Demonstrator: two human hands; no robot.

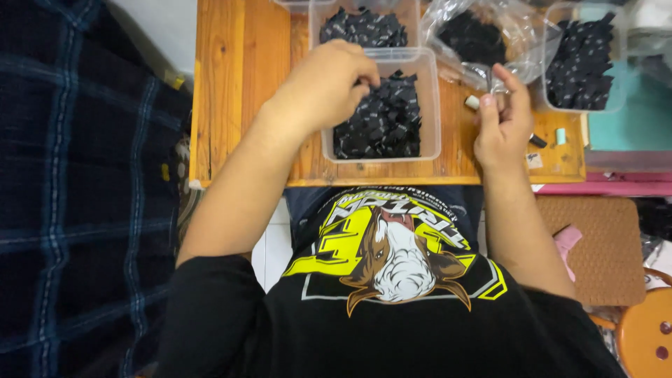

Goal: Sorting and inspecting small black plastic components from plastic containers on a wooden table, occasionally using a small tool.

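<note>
My left hand (329, 84) reaches into a clear plastic tub (430, 105) filled with small black fabric tags (381, 122). Its fingertips are pinched together on the top of the pile. My right hand (500, 126) hovers just right of that tub, fingers closed around a thin metal tool (488, 75) that points up toward a clear plastic bag (483, 35) of more black pieces. A small white cylinder (473, 102) lies beside the thumb.
A second tub of black tags (364, 28) stands behind the first, and a third tub (581, 63) sits at the far right. All rest on a wooden table (238, 84). A plaid cloth (77, 196) fills the left side; an orange stool (644, 336) stands at lower right.
</note>
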